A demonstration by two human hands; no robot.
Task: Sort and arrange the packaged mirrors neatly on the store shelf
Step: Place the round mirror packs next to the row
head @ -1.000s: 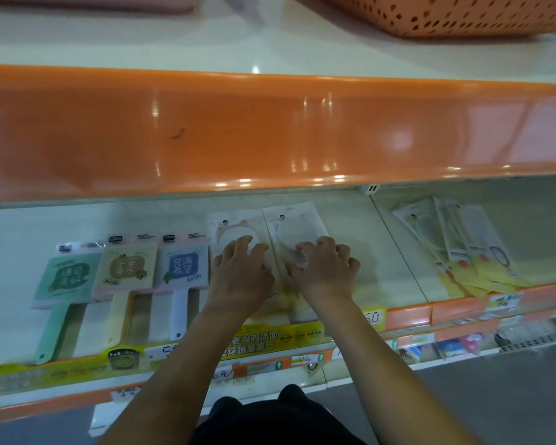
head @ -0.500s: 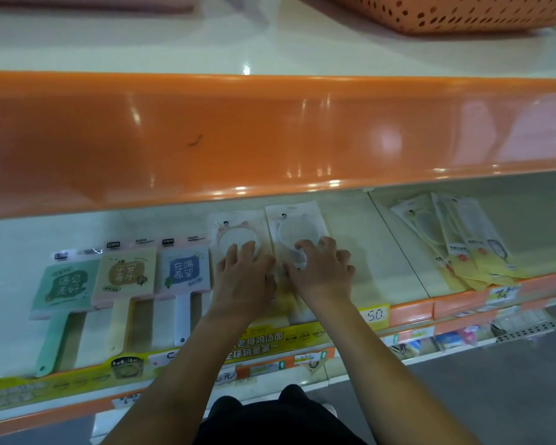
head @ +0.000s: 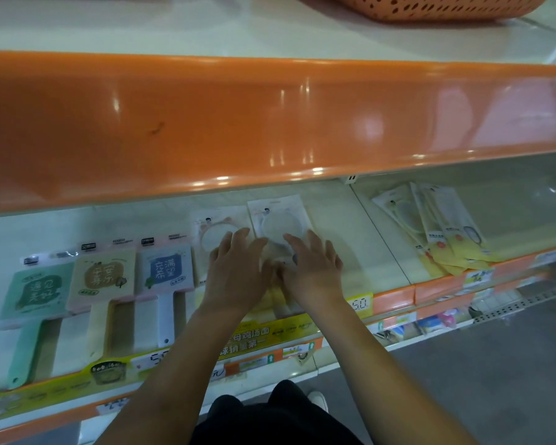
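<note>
Two clear-packaged round mirrors lie side by side in the middle of the white shelf (head: 328, 226): the left pack (head: 211, 224) and the right pack (head: 280, 216). My left hand (head: 235, 271) rests flat on the left pack, fingers spread. My right hand (head: 313, 268) lies flat on the right pack, fingers extended. The thumbs nearly meet between the packs. Left of them lie three handled square mirrors in a row: green (head: 32, 293), cream (head: 101, 274) and blue (head: 166, 268).
A fanned pile of yellow-carded mirror packs (head: 443, 229) lies in the right shelf section behind a divider (head: 379, 239). An orange shelf lip (head: 270, 123) overhangs above. An orange perforated basket (head: 430, 6) sits on the upper shelf. Price labels (head: 360, 305) line the front rail.
Both hands have flattened out on the two packs, the right hand's fingers uncurling. The packs sit slightly further back and straighter.
</note>
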